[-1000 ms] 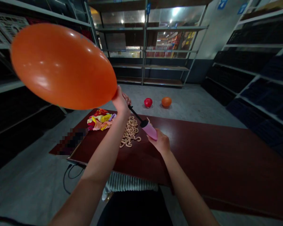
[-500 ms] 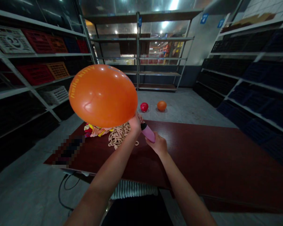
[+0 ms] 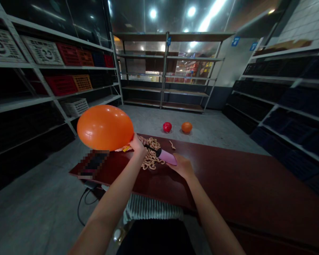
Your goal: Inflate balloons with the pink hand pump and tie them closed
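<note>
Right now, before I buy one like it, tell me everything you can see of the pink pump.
The pink hand balloon pump has a smooth, plastic-looking pink cylindrical body forming the grip, then a black collar and thin black nozzle. It slants above the dark red table, with the right hand around its pink end. The nozzle reaches the left hand, which holds the orange balloon; its tip is hidden.

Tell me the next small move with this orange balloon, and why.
Probably pinch the orange balloon shut with the left hand and ease it off the black nozzle: it looks well inflated, and the nozzle reaches into that hand's grip, while the right hand holds the pink hand pump.
</note>
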A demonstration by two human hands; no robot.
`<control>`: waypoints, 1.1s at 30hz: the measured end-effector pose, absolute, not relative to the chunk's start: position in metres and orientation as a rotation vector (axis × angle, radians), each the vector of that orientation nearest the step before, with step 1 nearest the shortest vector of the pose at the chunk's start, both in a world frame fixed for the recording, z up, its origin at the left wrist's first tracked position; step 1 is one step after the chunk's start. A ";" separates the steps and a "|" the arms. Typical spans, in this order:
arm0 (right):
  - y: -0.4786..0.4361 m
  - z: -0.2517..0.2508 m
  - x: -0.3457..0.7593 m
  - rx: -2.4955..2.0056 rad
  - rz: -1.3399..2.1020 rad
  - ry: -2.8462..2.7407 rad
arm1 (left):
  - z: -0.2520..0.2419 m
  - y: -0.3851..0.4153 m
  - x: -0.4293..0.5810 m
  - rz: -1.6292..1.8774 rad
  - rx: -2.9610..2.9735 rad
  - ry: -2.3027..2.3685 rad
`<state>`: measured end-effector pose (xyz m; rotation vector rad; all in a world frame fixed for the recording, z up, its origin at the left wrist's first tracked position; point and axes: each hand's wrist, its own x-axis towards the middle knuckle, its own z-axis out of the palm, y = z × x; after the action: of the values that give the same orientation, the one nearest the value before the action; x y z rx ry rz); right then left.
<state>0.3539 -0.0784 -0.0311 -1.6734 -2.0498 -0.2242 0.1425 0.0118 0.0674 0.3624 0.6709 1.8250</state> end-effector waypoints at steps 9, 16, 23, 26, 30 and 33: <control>-0.080 -0.026 0.352 -1.569 -0.127 -2.071 | 0.116 0.008 0.088 1.908 0.348 0.729; -0.073 -0.035 0.360 -1.549 -0.167 -1.877 | 0.133 0.036 0.133 2.024 0.511 0.688; -0.068 -0.041 0.367 -1.634 -0.205 -1.736 | 0.112 0.054 0.214 1.833 0.578 0.670; -0.069 -0.041 0.367 -1.703 -0.230 -1.702 | 0.082 0.047 0.242 1.745 0.568 0.673; -0.069 -0.040 0.365 -1.719 -0.277 -1.766 | 0.046 0.040 0.243 1.704 0.493 0.672; -0.069 -0.039 0.364 -1.684 -0.289 -1.817 | 0.038 0.037 0.229 1.696 0.499 0.670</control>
<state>0.3640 -0.0689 -0.0393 -1.6839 -1.8173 -0.2895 0.2285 0.0371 0.0385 0.4990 0.6701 1.6957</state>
